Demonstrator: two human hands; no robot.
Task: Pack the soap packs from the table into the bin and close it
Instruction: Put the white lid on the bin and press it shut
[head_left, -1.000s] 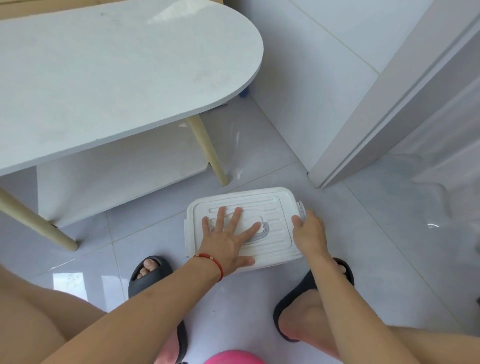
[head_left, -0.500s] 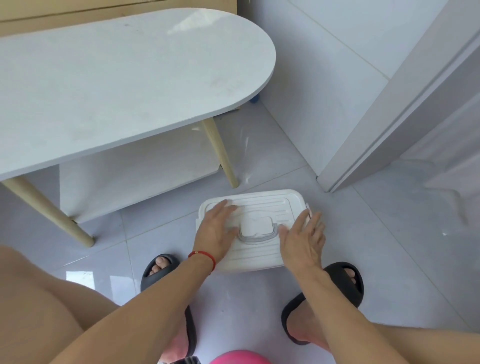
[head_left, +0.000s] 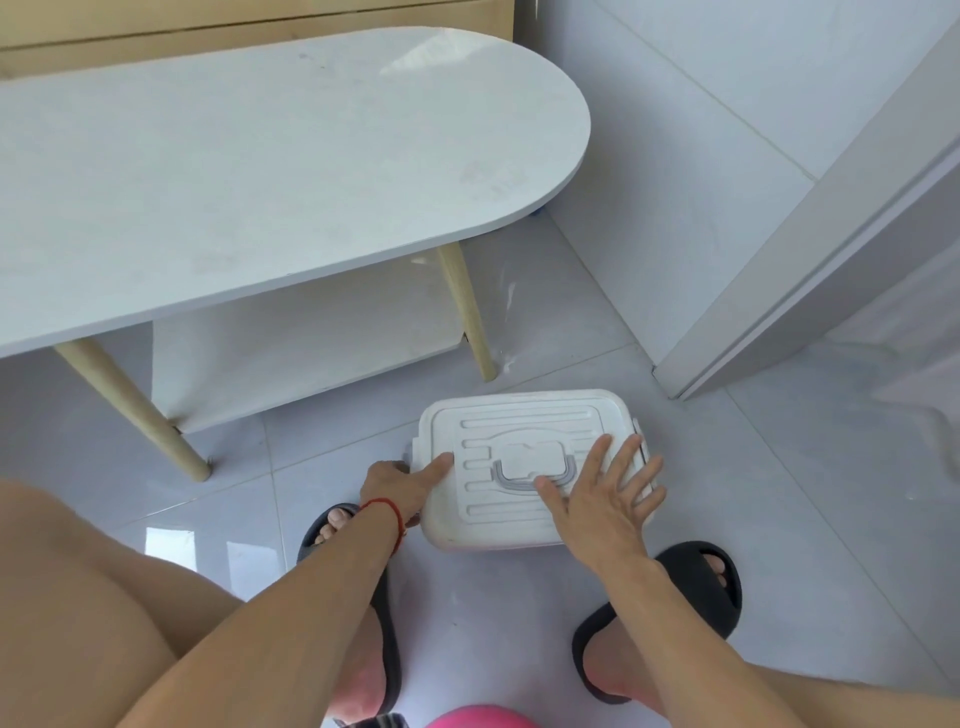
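A white plastic bin (head_left: 524, 415) stands on the tiled floor between my feet, its ribbed lid on top with a grey handle (head_left: 535, 475) lying flat in the middle. My right hand (head_left: 608, 499) lies flat on the lid's right part, fingers spread. My left hand (head_left: 402, 486) is at the bin's left side, thumb on the lid's edge and fingers curled around the side by the clip. No soap packs show; the white table (head_left: 234, 171) top is bare.
The table has wooden legs (head_left: 470, 317) and a lower shelf (head_left: 311, 353), just behind the bin. A white door frame (head_left: 810, 260) and wall stand to the right. My feet in black slippers (head_left: 691, 587) flank the bin. Something pink (head_left: 478, 719) shows at the bottom edge.
My left hand slid off the lid's top to the bin's left side. My right hand moved from the right edge onto the lid, palm flat. The handle is now uncovered.
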